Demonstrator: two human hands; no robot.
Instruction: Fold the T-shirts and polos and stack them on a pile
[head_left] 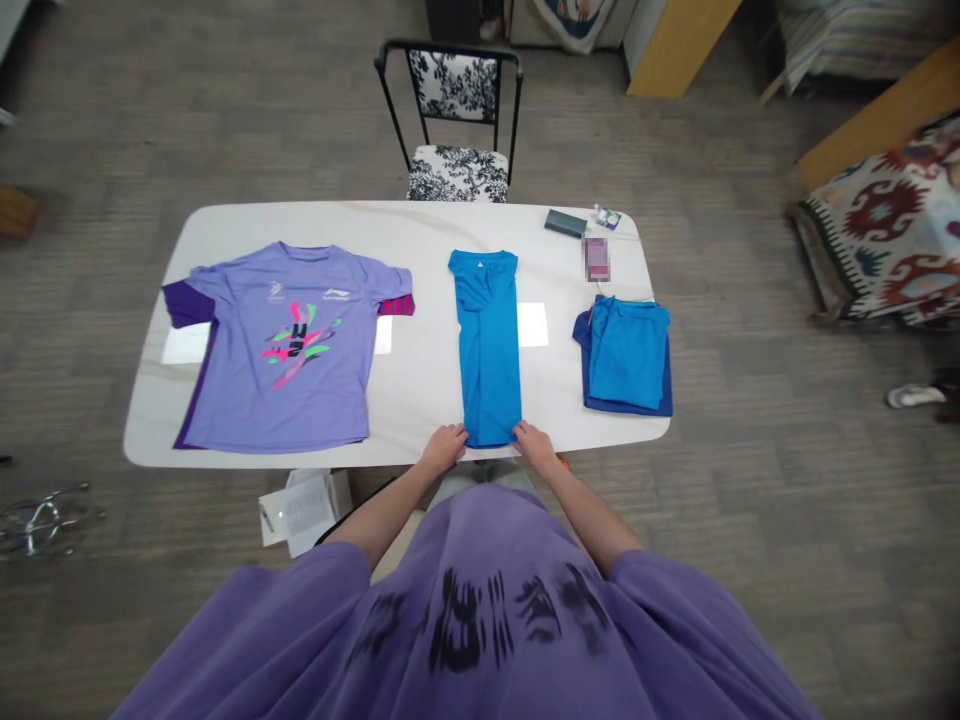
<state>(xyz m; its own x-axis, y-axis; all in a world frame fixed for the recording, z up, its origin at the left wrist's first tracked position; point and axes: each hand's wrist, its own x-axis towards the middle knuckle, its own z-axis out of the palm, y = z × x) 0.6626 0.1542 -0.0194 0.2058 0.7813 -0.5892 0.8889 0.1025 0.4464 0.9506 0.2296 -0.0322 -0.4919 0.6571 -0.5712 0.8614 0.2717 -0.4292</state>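
Note:
A bright blue shirt [487, 340], folded lengthwise into a narrow strip, lies in the middle of the white table [420, 390]. My left hand [446, 443] pinches its near left corner at the table's front edge. At the near right corner my right hand [534, 441] grips the hem in the same way. Both hands are closed on the cloth.
A lilac printed T-shirt [289, 345] lies flat at the left over darker shirts. A stack of folded blue clothes [626, 355] sits at the right. A dark case [565, 222] and small items lie at the far right edge. A patterned chair [457, 130] stands behind the table.

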